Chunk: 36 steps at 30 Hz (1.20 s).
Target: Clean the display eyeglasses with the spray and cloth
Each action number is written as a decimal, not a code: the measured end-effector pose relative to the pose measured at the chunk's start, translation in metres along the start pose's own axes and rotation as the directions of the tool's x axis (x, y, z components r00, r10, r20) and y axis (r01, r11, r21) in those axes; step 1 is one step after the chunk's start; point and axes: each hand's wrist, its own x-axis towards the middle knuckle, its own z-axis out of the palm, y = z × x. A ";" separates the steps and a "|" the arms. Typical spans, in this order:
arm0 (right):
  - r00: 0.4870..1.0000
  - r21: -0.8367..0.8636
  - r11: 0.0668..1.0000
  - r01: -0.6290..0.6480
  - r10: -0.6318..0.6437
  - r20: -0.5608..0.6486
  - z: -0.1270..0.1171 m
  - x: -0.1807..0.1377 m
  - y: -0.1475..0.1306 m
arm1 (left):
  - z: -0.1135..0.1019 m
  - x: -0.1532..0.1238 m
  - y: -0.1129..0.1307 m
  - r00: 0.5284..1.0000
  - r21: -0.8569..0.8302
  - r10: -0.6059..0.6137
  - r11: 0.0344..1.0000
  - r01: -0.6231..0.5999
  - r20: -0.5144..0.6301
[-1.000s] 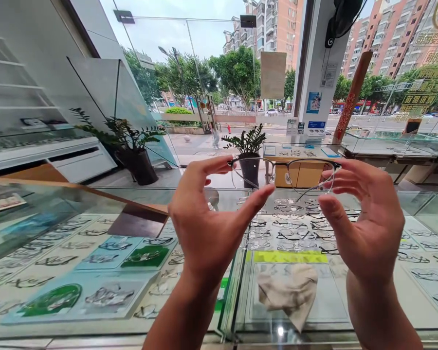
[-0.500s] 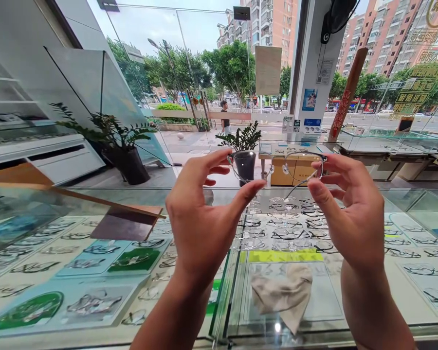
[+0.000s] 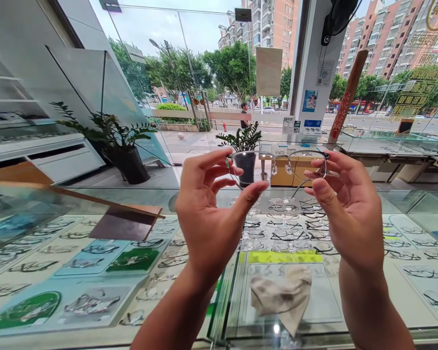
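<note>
A pair of eyeglasses [image 3: 280,156] with a thin metal frame and clear lenses is held up in front of me, above the glass counter. My left hand [image 3: 213,209] grips the rim and hinge at its left end, with the thumb below the lens. At the other end my right hand [image 3: 354,209] is closed on the right rim and hinge. One temple arm slants down between the hands. Below them, a crumpled beige cloth [image 3: 282,294] lies on the counter.
The glass display counter [image 3: 237,335] holds rows of eyeglasses [image 3: 288,235] under its top. A brown board [image 3: 126,222] lies on the left part. Beyond stand potted plants [image 3: 129,165], a wooden cabinet [image 3: 297,165] and a glass shopfront facing a street.
My left hand has shifted slightly right, and its fingers have curled behind the left lens. The eyeglasses stay held in both hands. A passer-by outside has moved right.
</note>
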 end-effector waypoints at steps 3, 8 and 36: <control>1.000 -0.008 1.000 -0.017 0.017 -0.011 -0.001 0.000 0.002 | 0.001 0.000 -0.001 1.000 0.008 0.005 1.000 -0.005 -0.016; 1.000 0.008 1.000 -0.021 0.021 0.016 0.000 0.000 0.005 | 0.001 0.001 0.002 0.999 0.029 0.007 1.000 -0.006 -0.047; 0.976 -0.045 0.978 -0.206 0.208 0.063 0.009 0.003 -0.002 | -0.010 0.000 0.010 0.994 0.187 0.099 0.978 -0.090 -0.037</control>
